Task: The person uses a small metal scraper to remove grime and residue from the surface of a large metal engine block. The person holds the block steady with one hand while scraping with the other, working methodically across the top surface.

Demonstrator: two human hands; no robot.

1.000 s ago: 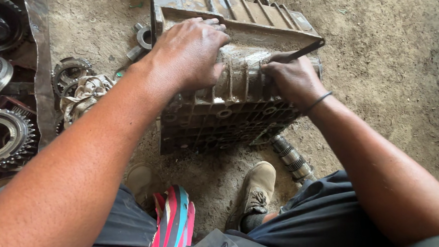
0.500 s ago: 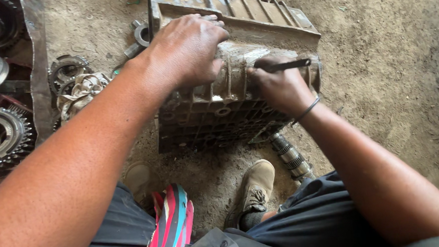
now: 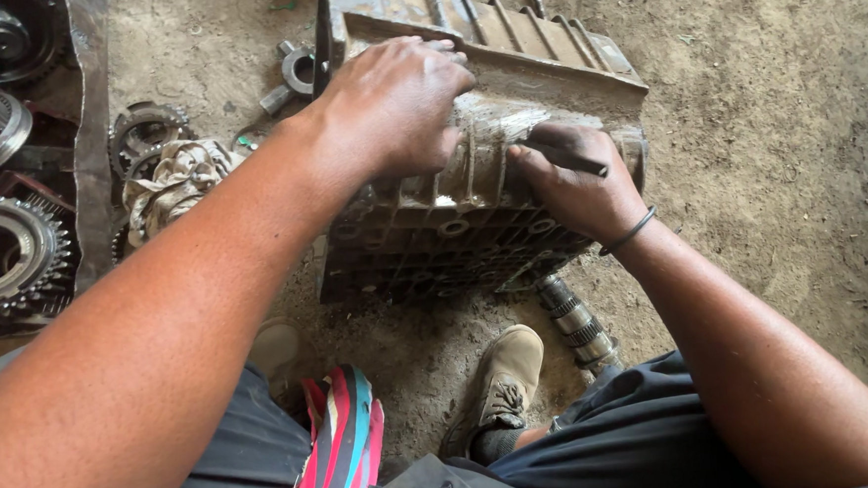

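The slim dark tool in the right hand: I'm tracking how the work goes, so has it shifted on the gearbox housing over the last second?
Yes. The right hand has drawn the tool leftward along the gearbox housing, away from its right edge.

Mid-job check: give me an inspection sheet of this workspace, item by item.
Surface: bare dirt floor, dusty and uneven.
Job's things: grimy ribbed metal casing lying on the floor; thin dark tool laid against its top.
Clutter: gears on the left, crumpled rag, small metal fitting, splined shaft beside the shoe.
Grips: left hand pressed flat on the casing's top; right hand shut on the tool, a band on its wrist.
Cables: nothing seen.
Surroundings: metal sheet edging the gears; striped cloth at the person's lap.
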